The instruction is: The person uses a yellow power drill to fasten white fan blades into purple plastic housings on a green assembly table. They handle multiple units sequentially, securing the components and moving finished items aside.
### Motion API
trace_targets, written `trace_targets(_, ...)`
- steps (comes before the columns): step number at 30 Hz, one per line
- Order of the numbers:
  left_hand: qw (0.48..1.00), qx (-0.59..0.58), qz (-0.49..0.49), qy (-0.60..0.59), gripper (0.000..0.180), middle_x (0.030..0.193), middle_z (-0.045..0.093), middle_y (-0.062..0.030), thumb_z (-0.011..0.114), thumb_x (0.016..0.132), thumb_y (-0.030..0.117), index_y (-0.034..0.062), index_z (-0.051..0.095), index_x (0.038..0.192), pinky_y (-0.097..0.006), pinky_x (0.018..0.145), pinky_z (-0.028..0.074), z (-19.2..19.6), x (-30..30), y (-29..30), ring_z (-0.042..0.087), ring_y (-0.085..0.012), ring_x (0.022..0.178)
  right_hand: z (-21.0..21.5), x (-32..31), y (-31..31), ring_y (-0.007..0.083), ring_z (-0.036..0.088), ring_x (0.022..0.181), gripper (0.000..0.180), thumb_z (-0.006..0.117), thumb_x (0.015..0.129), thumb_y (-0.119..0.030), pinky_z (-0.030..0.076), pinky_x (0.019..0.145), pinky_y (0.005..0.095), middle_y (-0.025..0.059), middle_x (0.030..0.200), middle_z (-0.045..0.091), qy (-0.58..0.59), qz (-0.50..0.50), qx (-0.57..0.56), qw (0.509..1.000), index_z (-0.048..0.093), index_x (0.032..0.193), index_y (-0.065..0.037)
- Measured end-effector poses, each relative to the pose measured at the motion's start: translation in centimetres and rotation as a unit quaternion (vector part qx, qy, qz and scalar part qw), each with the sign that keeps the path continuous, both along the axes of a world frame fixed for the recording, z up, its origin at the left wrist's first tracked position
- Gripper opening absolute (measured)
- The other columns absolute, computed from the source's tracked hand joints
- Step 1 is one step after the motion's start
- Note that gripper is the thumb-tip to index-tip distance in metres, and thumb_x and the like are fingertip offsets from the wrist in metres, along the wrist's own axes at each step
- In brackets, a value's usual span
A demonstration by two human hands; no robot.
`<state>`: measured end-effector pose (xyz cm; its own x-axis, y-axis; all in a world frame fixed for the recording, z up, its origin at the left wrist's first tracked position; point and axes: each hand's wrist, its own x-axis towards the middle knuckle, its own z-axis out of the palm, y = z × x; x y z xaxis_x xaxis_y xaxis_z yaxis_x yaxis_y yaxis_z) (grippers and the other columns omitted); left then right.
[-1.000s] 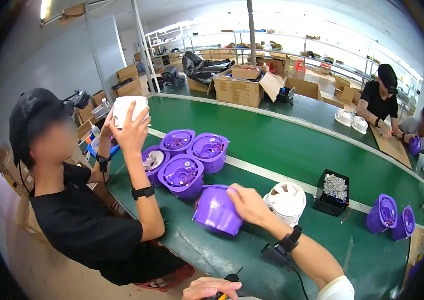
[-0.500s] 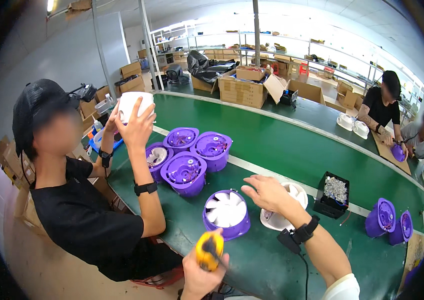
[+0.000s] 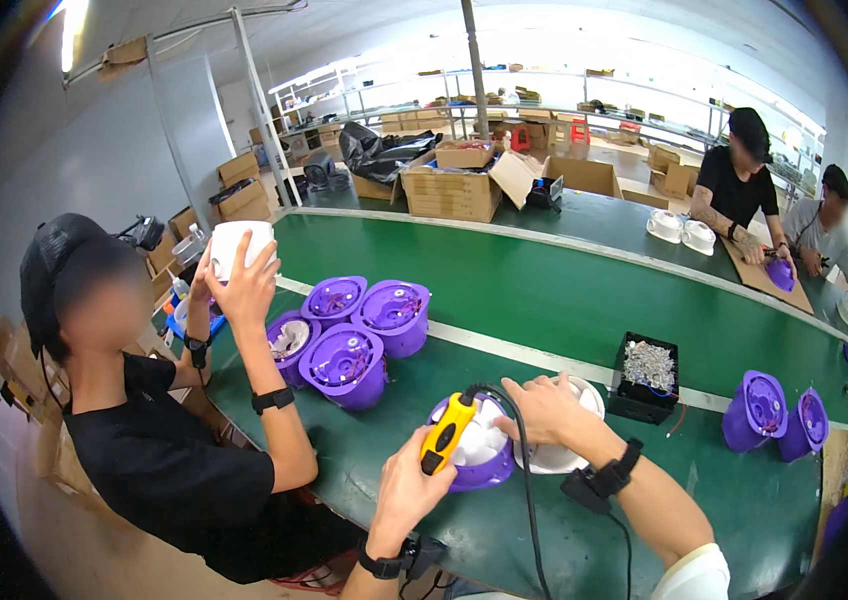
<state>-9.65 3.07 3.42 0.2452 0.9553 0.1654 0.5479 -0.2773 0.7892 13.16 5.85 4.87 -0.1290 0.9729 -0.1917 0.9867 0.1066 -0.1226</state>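
My left hand point(image 3: 412, 482) is closed around a yellow and black electric screwdriver point(image 3: 450, 430), tilted over a purple housing point(image 3: 484, 478). Its black cord loops from the upper end down past my right hand; the bit is not visible. White fan blades point(image 3: 482, 440) sit inside that housing, partly covered by the tool. My right hand point(image 3: 549, 412) reaches over the housing's right edge with its fingers apart, thumb side near the blades. Under it, largely covered, lies a white plastic shell point(image 3: 556, 460).
Several purple housings point(image 3: 346, 362) stand left of centre; two more point(image 3: 756, 412) are at the right. A black bin of small metal parts point(image 3: 648, 375) stands behind my right hand. At the left a person point(image 3: 144, 430) holds up a white shell point(image 3: 241, 248). Two people work far right.
My left hand has raised the screwdriver, bringing it up over the fan in the purple housing. My right hand has come down to the housing's edge. The view has shifted slightly.
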Motion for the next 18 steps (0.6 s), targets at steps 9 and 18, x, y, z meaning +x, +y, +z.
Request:
trace_targets(9, 0.996, -0.011, -0.066, -0.062, 0.041, 0.08, 0.064, -0.0212, 0.069, 0.075, 0.018, 0.0015, 0.055, 0.11, -0.038, 0.069, 0.05, 3.1, 0.7, -4.4, 0.066, -0.0378, 0.079, 3.1, 3.1, -2.0, 0.0349, 0.055, 0.11, 0.034, 0.06, 0.083, -0.028, 0.032, 0.101, 0.0553, 0.0193, 0.111, 0.059, -0.028, 0.037, 0.149, 0.988, 0.06, 0.107, -0.003)
trace_targets(18, 0.982, -0.009, 0.011, -0.186, 0.038, 0.088, 0.065, -0.0175, 0.069, 0.074, 0.006, 0.0013, 0.057, 0.109, -0.033, 0.073, 0.05, 6.0, -3.6, -7.8, 0.066, -0.0261, 0.082, -1.5, -14.3, 13.6, 0.0286, 0.058, 0.106, 0.04, 0.065, 0.079, -0.019, 0.039, 0.099, 0.0427, 0.0132, 0.111, 0.06, 0.032, 0.338, 0.305, 0.89, 0.054, 0.116, -0.007)
